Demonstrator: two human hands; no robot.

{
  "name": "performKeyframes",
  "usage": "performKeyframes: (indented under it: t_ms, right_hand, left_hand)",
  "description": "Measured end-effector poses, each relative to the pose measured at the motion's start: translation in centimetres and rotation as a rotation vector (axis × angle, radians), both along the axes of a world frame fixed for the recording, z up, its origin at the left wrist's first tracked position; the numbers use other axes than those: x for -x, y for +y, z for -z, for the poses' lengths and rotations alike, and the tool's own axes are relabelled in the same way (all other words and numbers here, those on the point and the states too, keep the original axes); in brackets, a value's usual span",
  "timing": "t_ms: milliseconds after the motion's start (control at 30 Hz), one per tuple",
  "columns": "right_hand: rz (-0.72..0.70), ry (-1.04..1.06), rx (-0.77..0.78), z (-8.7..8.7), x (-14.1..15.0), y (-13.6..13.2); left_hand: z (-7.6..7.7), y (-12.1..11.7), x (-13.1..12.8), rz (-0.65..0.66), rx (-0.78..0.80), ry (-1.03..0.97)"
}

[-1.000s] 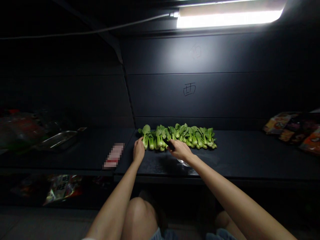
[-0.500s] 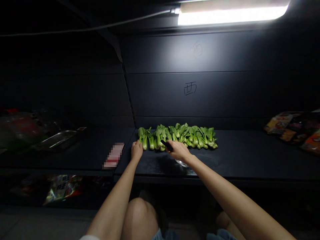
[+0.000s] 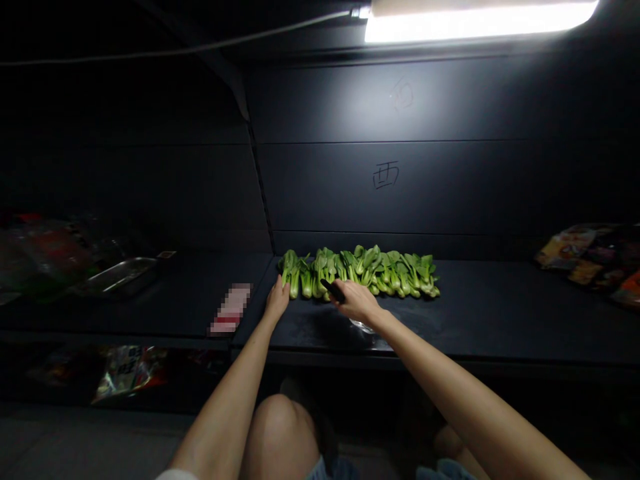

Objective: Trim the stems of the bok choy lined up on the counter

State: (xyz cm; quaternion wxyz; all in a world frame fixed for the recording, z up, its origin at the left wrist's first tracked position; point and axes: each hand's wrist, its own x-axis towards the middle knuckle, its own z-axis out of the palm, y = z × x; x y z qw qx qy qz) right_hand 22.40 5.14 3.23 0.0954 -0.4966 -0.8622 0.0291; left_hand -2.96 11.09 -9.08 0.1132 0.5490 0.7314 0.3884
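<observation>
Dark shelf (image 3: pixel 500 300): greens (image 3: pixel 369 265) between tray (image 3: pixel 123 274) and packets (image 3: pixel 593 257)

Leafy greens (image 3: pixel 373 263): smooth, waxy stalks; leaves with a soft sheen
Black handle (image 3: pixel 334 291): smooth, plastic by its look
Left tray (image 3: pixel 120 273): shiny metal
Shelf (image 3: pixel 490 307): smooth, mostly matt, a streaky sheen toward its near edge
Back panel (image 3: pixel 325 190): smooth, satin, glossier beneath the lamp (image 3: pixel 480 25)
Right packets (image 3: pixel 570 247): printed plastic film
Lower left packet (image 3: pixel 123 372): glossy, foil-like film
Shorts (image 3: pixel 445 470): denim-like cloth

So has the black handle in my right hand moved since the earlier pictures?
Yes, slightly: the black handle has shifted left, judged against the black writing on the back panel.
</observation>
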Motion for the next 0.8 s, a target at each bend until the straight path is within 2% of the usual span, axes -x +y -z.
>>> performKeyframes:
  t_ms: [100, 267, 467, 567, 633, 800]
  right_hand:
    - [0.004, 0.031, 0.021, 0.1, -0.5, -0.2]
    - [0.066, 0.024, 0.007, 0.2, -2.0, -0.3]
    - [0.154, -0.001, -0.016, 0.3, -3.4, -0.1]
    - [0.167, 0.021, -0.008, 0.4, -3.8, -0.2]
    - [0.173, 0.028, 0.006, 0.5, -4.0, -0.3]
    - [0.167, 0.034, 0.007, 0.7, -5.1, -0.3]
  left_hand:
    - [-0.3, -0.4, -0.5, -0.04, -0.026, 0.044]
    - [-1.7, -1.7, -2.5, -0.073, -0.194, 0.216]
    - [-4.6, -2.0, -6.2, 0.093, -0.243, 0.302]
    - [-5.8, -1.7, -8.2, 0.142, -0.199, 0.296]
    - [-6.2, -1.5, -9.5, 0.135, -0.115, 0.308]
    - [-6.2, -1.0, -10.9, 0.082, 0.06, 0.337]
